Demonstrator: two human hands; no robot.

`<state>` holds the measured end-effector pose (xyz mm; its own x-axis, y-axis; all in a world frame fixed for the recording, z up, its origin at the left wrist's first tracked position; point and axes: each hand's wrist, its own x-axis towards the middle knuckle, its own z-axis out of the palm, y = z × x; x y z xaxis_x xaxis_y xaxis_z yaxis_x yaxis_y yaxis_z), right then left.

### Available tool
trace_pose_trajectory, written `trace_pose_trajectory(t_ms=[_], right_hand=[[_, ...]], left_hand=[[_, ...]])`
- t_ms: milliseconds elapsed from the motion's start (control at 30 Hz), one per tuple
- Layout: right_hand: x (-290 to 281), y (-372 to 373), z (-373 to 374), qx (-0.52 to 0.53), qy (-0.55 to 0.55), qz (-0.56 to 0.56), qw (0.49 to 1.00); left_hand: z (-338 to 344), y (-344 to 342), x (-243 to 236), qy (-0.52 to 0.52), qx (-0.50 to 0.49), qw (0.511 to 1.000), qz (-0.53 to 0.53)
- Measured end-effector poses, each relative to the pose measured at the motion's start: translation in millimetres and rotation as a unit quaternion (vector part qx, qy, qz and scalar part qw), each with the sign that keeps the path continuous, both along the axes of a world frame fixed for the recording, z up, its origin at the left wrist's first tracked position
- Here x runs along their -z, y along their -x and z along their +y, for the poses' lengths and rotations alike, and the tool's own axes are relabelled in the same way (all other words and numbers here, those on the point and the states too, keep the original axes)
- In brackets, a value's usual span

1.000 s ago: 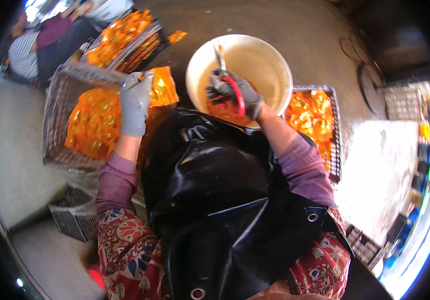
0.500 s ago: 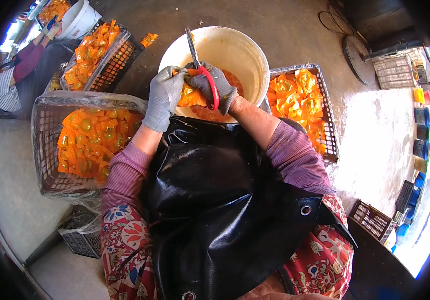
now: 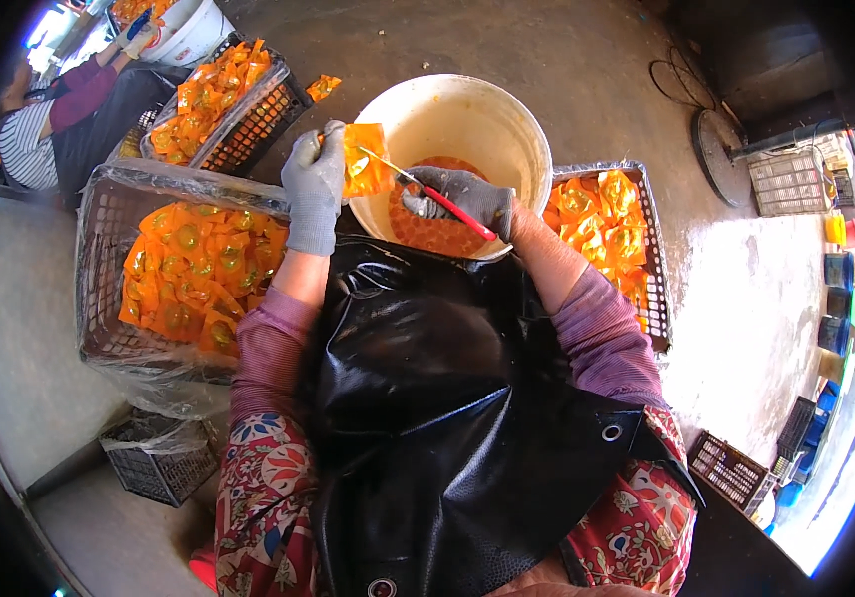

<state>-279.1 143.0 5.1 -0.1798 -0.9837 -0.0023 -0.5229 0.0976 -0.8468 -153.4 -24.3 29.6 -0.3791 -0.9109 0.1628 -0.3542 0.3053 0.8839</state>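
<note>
Closed on an orange packet (image 3: 366,171), my gloved left hand (image 3: 316,179) holds it up over the left rim of a white bucket (image 3: 388,109). My right hand (image 3: 467,203), in a dark grey glove, grips scissors (image 3: 457,209) with red handles. The blades point up and left, their tip at the packet's face. Inside the bucket lies a reddish-orange mass (image 3: 437,234). A crate (image 3: 109,214) with several orange packets stands left of the bucket. Another crate (image 3: 658,269) of packets is close to the right of it.
Beyond the left crate sits a dark crate (image 3: 258,119) of packets, with one loose packet (image 3: 324,88) on the floor. A person (image 3: 59,124) works at far left by another white bucket (image 3: 194,40). A dark crate (image 3: 161,458) is at lower left; blue containers (image 3: 834,333) line the right.
The packet has moved up and left in my left hand and hangs open to view. My right hand has pulled away right, and the scissors have swung from pointing up to pointing left.
</note>
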Motion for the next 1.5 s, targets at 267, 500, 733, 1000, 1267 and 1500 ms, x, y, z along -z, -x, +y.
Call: trace_pose_trajectory(t_ms=[267, 500, 733, 1000, 1267, 1500], right_hand=[[-8.6, -5.3, 4.7, 0.022, -0.127, -0.279, 0.952], [-5.9, -12.5, -6.2, 0.036, -0.120, -0.249, 0.960], [-14.9, -6.4, -2.4, 0.029, -0.102, -0.223, 0.969], [25.0, -7.7, 0.3, -0.005, 0.030, -0.426, 0.904], [-41.7, -11.4, 0.0, 0.044, -0.154, -0.276, 0.948], [-36.1, -17.5, -1.6, 0.056, -0.182, -0.277, 0.942]], left_hand=[[4.6, -5.3, -13.8, -0.201, 0.059, 0.948, 0.241], [22.4, -18.6, -31.9, -0.346, 0.091, 0.929, 0.093], [25.3, -11.6, -26.3, -0.305, 0.096, 0.947, 0.020], [17.5, -10.8, 2.6, -0.096, 0.155, 0.982, 0.046], [13.7, -7.4, -13.8, -0.265, 0.128, 0.930, 0.222], [22.2, -9.6, -11.1, -0.416, 0.171, 0.868, 0.211]])
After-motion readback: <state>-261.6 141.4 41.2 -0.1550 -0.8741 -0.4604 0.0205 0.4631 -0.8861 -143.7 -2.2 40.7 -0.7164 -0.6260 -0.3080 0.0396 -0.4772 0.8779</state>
